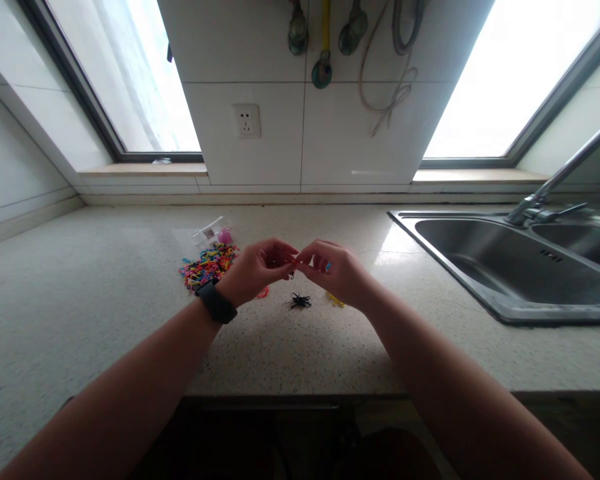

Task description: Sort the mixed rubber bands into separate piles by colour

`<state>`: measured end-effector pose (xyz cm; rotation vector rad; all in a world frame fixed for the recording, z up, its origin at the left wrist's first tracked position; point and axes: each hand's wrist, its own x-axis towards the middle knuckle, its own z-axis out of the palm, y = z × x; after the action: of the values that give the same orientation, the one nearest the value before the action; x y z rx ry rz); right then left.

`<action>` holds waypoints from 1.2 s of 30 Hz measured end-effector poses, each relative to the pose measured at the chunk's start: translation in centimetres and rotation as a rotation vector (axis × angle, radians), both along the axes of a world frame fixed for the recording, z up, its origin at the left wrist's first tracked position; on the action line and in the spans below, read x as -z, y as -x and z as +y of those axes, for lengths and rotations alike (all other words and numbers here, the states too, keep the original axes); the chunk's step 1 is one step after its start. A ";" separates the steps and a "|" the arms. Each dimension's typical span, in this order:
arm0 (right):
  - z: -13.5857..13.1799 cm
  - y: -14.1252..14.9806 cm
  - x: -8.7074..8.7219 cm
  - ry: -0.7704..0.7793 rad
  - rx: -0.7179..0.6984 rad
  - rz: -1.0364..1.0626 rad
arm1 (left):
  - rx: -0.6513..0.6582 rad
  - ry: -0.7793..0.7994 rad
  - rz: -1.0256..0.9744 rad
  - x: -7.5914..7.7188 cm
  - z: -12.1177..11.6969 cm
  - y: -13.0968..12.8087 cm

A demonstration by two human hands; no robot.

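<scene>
My left hand (261,265), with a dark watch (217,301) at its wrist, is closed in a pinch over the counter. Its fingertips meet those of my right hand (336,268), also pinching. Between them is a small reddish elastic band (295,261), partly hidden by the fingers; a tiny dark loop hangs just below. Something blue (329,267) shows within my right hand. Below lie a small heap of black elastic bands (301,301), some yellow bands (336,300) partly under my right hand, and red ones (263,292) beside my left.
A multicoloured pile of elastic bands (207,268) lies left of my hands, with a clear plastic bag (211,231) holding something pink behind it. A steel sink (500,313) with a faucet (540,199) is set into the speckled counter (290,360) at right. A tiled wall stands behind.
</scene>
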<state>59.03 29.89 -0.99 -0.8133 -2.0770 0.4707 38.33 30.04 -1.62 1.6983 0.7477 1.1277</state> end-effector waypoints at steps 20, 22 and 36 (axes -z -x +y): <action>0.5 0.2 0.6 0.173 0.025 0.235 | -0.010 -0.032 0.029 0.1 0.1 0.1; 0.6 0.2 0.6 0.222 0.009 0.267 | -0.018 -0.026 0.024 0.0 0.1 0.1; 0.0 0.1 -0.6 0.355 -0.086 0.516 | -0.117 0.026 -0.095 0.5 1.4 1.0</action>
<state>58.90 29.92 -0.39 -0.7090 -1.5714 1.0037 37.28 31.41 -2.15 1.5846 0.8066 1.2656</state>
